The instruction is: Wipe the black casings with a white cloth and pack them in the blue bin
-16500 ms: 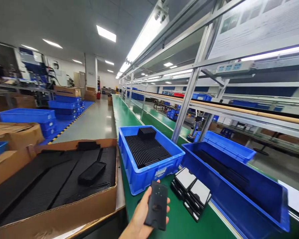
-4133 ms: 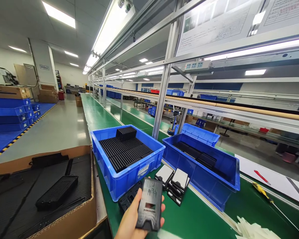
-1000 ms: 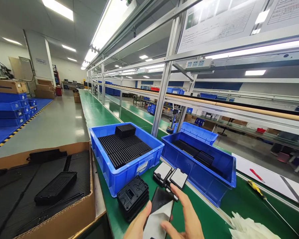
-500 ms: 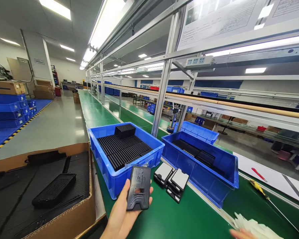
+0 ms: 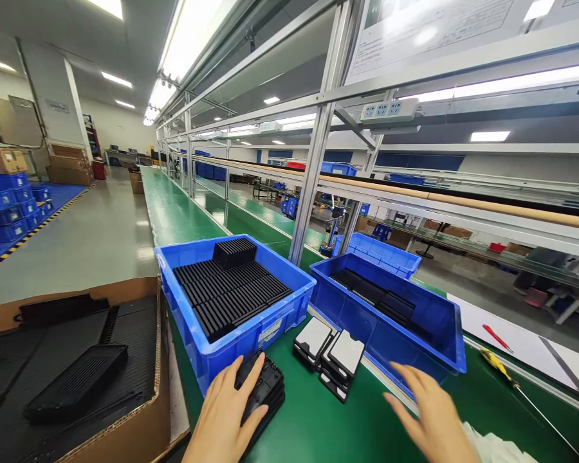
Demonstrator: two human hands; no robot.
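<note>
Down at the near edge of the green surface [image 5: 318, 424], a small stack of black plastic parts [image 5: 270, 386] sits right in front of a big blue bin [image 5: 251, 337]. The person's left hand [image 5: 226, 411] lies flat on top of that stack. Its grip is apart, with the fingers spread out and not closed on anything.

The right hand [image 5: 431, 418] floats just above the surface, off to the right. Its grip is apart too, and it holds nothing. It is near the wall of a second blue bin [image 5: 367, 328] and close to some white sheets [image 5: 496, 447].

It looks like the hand is just meeting the stack, not lifting it. To pick up the top part, the fingers would have to curl round its edges.

Between the two hands lie some black pieces with white tops [image 5: 328, 347]. The big blue bin is full of ribbed black parts. A cardboard box [image 5: 125, 424] with black trays sits to the left. A yellow screwdriver [image 5: 499, 366] and a red pen [image 5: 496, 337] lie far to the right.
</note>
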